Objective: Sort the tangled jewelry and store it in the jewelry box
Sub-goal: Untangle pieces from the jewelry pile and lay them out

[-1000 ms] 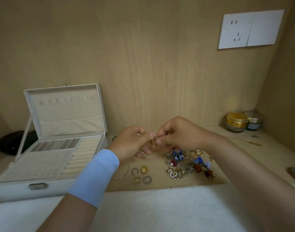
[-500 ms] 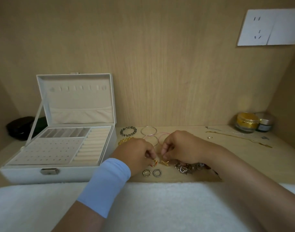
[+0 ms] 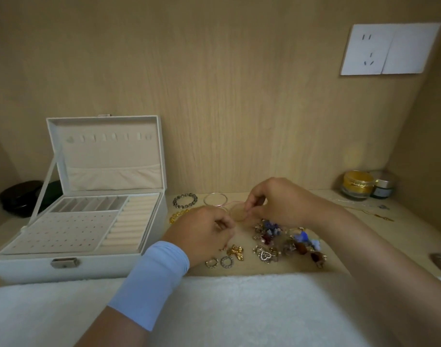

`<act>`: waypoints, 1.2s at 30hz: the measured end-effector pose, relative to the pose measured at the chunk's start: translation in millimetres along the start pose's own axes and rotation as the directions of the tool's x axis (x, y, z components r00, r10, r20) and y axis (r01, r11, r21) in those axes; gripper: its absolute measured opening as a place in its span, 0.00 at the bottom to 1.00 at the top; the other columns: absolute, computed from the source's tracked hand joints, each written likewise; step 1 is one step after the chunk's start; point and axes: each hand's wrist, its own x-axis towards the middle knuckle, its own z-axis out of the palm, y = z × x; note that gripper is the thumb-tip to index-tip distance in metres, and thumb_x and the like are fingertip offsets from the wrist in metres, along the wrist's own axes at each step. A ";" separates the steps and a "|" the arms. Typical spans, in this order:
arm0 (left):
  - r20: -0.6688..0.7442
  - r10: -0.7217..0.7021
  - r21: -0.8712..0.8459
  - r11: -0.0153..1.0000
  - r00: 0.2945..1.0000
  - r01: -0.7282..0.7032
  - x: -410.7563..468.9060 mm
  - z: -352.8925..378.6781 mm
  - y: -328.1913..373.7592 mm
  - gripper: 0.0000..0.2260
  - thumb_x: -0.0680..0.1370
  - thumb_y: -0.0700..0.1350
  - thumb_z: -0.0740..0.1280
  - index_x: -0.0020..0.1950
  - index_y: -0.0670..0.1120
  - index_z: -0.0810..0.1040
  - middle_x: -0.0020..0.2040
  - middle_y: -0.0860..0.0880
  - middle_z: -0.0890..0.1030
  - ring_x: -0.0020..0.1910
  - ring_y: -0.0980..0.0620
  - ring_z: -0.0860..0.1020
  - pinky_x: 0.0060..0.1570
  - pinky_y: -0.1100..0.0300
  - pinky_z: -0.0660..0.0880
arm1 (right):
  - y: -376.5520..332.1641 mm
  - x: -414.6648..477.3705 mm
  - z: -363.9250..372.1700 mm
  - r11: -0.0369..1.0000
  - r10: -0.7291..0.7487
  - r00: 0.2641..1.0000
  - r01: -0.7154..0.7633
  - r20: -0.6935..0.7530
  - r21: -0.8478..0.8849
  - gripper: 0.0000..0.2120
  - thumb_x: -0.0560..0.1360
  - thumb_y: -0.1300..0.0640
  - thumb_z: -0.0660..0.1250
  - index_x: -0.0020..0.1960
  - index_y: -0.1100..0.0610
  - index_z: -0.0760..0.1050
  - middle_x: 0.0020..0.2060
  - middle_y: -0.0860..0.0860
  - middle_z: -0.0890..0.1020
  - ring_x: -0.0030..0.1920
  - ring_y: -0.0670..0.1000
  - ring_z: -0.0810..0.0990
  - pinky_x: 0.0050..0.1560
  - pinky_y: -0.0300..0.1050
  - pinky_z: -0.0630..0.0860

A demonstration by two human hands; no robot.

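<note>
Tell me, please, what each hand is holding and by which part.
The right hand appears to pinch the thin pink loop at its right edge. The left hand has curled fingers, but whether they hold anything cannot be told.

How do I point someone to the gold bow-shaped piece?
Start at the open white jewelry box on the left. Right of it, by the left hand, two sparkly rings lie side by side. The gold bow sits just behind them: solid gold and winged, not round.
</note>
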 end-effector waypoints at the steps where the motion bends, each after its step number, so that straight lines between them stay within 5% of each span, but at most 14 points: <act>1: -0.027 -0.003 -0.030 1.000 1.000 0.002 3.5 -2.0 3.6 0.01 0.76 0.50 0.70 0.47 0.57 0.82 0.43 0.63 0.79 0.42 0.63 0.77 0.48 0.64 0.74 | 7.2 1.1 -10.9 1.000 0.017 0.999 -0.016 -0.047 0.019 0.03 0.75 0.56 0.73 0.44 0.50 0.85 0.38 0.39 0.82 0.41 0.38 0.80 0.44 0.34 0.73; 6: -0.036 0.052 -0.104 0.993 0.998 -0.055 42.4 -6.6 35.0 0.03 0.78 0.50 0.69 0.50 0.56 0.82 0.44 0.63 0.79 0.43 0.66 0.75 0.47 0.65 0.71 | 54.8 -1.0 -46.4 0.990 0.142 0.983 -0.139 -0.115 0.032 0.06 0.75 0.57 0.74 0.44 0.46 0.83 0.41 0.40 0.82 0.44 0.39 0.80 0.38 0.28 0.68; 12: 0.136 0.053 -0.079 0.996 0.989 -0.042 96.2 25.1 63.4 0.04 0.77 0.48 0.70 0.49 0.53 0.83 0.47 0.58 0.82 0.46 0.58 0.78 0.52 0.63 0.72 | 90.1 -3.9 -42.2 0.963 0.265 0.963 -0.261 0.055 -0.068 0.07 0.75 0.57 0.73 0.53 0.51 0.85 0.39 0.43 0.81 0.35 0.40 0.75 0.27 0.25 0.67; 17: 0.196 0.076 -0.018 0.997 0.978 -0.074 108.1 58.3 66.6 0.05 0.77 0.46 0.70 0.49 0.55 0.84 0.46 0.58 0.81 0.46 0.58 0.79 0.50 0.64 0.72 | 102.7 -2.5 -35.7 0.964 0.266 0.956 -0.263 0.121 -0.041 0.03 0.71 0.54 0.77 0.41 0.47 0.84 0.35 0.42 0.84 0.35 0.38 0.78 0.33 0.31 0.73; 21: 0.215 0.110 -0.035 0.994 0.970 -0.105 107.0 66.3 61.8 0.06 0.76 0.45 0.71 0.49 0.55 0.84 0.42 0.61 0.78 0.46 0.60 0.78 0.51 0.64 0.73 | 101.2 -0.9 -29.4 0.957 0.287 0.939 -0.274 0.192 -0.090 0.11 0.66 0.48 0.81 0.45 0.50 0.86 0.41 0.46 0.86 0.42 0.42 0.81 0.43 0.37 0.75; 28: 0.144 0.159 -0.101 0.984 0.977 -0.146 108.8 61.7 56.8 0.06 0.75 0.45 0.72 0.48 0.57 0.83 0.44 0.59 0.79 0.42 0.63 0.76 0.49 0.63 0.74 | 106.5 -1.5 -34.7 0.950 0.308 0.936 -0.291 0.174 -0.115 0.08 0.70 0.52 0.79 0.48 0.52 0.86 0.42 0.46 0.86 0.42 0.42 0.80 0.40 0.36 0.74; 32: 0.233 0.188 -0.063 0.982 0.954 -0.178 105.4 63.0 67.0 0.03 0.72 0.48 0.75 0.45 0.55 0.84 0.43 0.60 0.79 0.43 0.63 0.76 0.48 0.64 0.74 | 109.1 -4.5 -40.5 0.943 0.332 0.932 -0.327 0.143 -0.052 0.06 0.70 0.52 0.78 0.47 0.50 0.86 0.39 0.45 0.84 0.33 0.40 0.77 0.31 0.33 0.72; 36: 0.284 0.180 0.050 0.978 0.942 -0.202 103.5 69.0 71.5 0.04 0.71 0.52 0.75 0.45 0.57 0.86 0.40 0.61 0.77 0.44 0.60 0.78 0.48 0.62 0.75 | 102.6 -4.4 -39.7 0.932 0.363 0.901 -0.349 0.237 -0.102 0.14 0.67 0.46 0.80 0.49 0.50 0.86 0.37 0.43 0.83 0.33 0.41 0.76 0.34 0.35 0.73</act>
